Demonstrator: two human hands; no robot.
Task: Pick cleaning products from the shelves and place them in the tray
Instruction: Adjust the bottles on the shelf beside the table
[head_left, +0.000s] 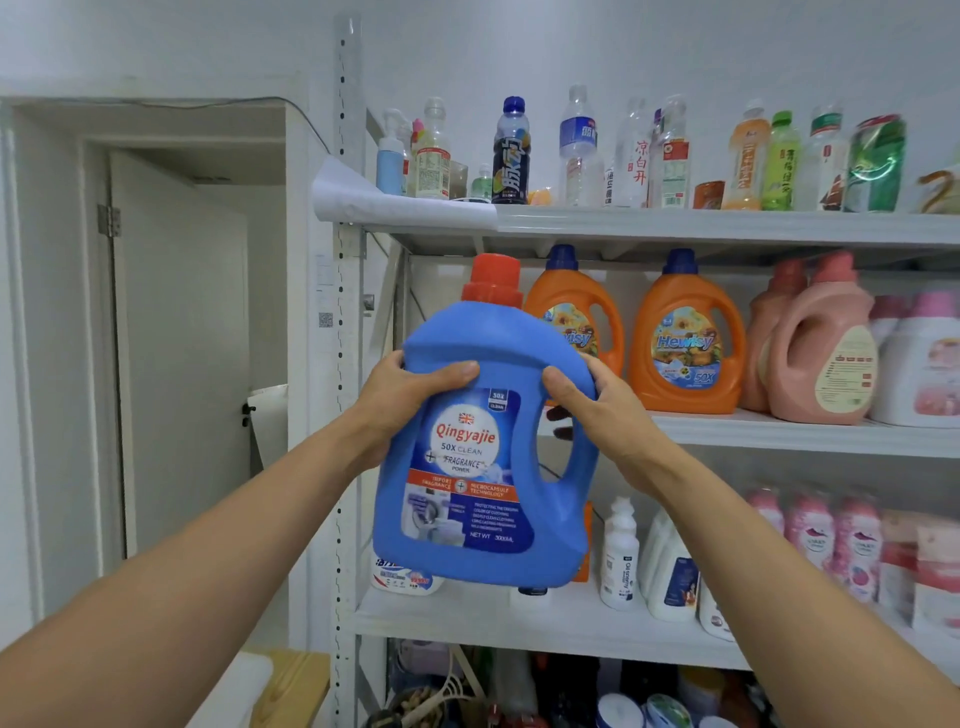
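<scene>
One blue Qingyajie detergent jug (483, 467), red-capped with a blue and orange label, is held nearly upright in the air in front of the shelves (779, 434). The left hand (410, 395) curls around its left shoulder, and the right hand (597, 410) grips its handle. Farther right stand two orange Hewisy jugs (685, 338) and two pink jugs (815, 343).

The scene is bright, lit evenly by soft white light that seems to come from above, so shadows are weak: only a pale band under each shelf board (675, 227), while the lowest compartment (519, 691) is dark. A small glare sits on the green bag (878, 161) at far right, and on the blue jug (483, 441) the big letters are sharp but the small print is smeared. The wide lens bends the shelf post (345, 156) and the door frame (18, 312) at left and stretches the forearms (156, 597) in the near corners, and the pink bottles (821, 343) toward the right edge look soft.
</scene>
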